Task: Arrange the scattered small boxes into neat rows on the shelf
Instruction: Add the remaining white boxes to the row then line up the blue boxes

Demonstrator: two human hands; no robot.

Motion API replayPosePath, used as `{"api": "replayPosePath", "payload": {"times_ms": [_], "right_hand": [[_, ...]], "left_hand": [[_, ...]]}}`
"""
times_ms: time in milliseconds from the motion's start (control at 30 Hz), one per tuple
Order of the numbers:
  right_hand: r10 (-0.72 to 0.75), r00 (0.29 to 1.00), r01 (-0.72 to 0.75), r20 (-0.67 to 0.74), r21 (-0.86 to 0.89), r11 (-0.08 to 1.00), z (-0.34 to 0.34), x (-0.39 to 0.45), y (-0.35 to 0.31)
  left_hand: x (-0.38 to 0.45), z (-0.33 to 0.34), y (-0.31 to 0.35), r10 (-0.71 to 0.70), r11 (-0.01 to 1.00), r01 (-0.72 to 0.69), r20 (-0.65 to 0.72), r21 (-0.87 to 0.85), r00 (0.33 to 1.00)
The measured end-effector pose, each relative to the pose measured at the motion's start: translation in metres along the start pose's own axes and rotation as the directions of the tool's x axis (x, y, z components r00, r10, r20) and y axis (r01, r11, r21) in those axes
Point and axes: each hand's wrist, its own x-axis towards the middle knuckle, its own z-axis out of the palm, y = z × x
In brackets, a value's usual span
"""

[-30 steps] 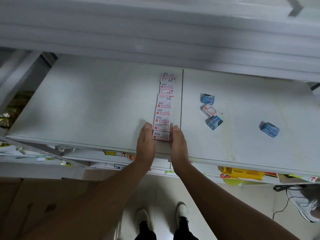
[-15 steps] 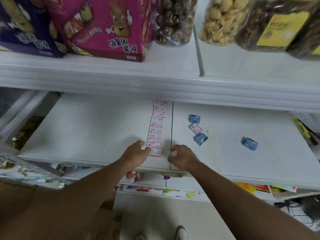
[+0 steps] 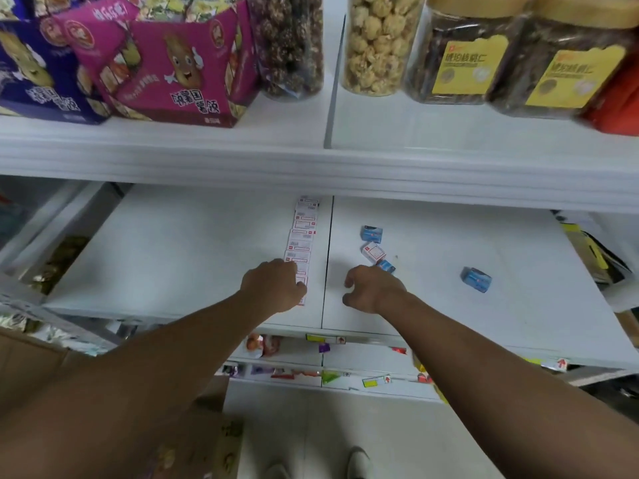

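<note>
Row of white boxes point(image 3: 301, 236) is lined up on the shelf point(image 3: 173, 257), just left of the panel seam; its near end is covered by the left hand point(image 3: 275, 285), fingers curled, actual grip can't be told. Right hand point(image 3: 371, 288) has been shifted off the row since 0.5 s ago, now right of the seam, fingers loosely curled, nothing held; it is set just short of the three-box cluster point(image 3: 375, 248). Lone blue box point(image 3: 476, 279) is unchanged, well apart to the right.
</note>
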Motion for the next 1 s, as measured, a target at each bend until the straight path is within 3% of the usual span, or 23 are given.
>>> {"api": "replayPosePath", "payload": {"times_ms": [400,800,1000], "right_hand": [[0.078,0.996,-0.079,-0.038,-0.044,0.996,0.006,-0.022,0.032],[0.245,0.964,-0.239,-0.099,0.072,0.968,0.017,-0.055,0.023],[0.264,0.956,-0.252,-0.125,0.1,0.962,0.021,-0.076,0.036]], "left_hand": [[0.005,0.008,0.045,0.117,0.992,-0.118,0.028,0.034,0.993],[0.009,0.014,0.057,0.27,0.962,-0.272,0.065,0.032,0.961],[-0.003,0.015,0.066,0.281,0.957,-0.287,0.098,0.044,0.955]]}}
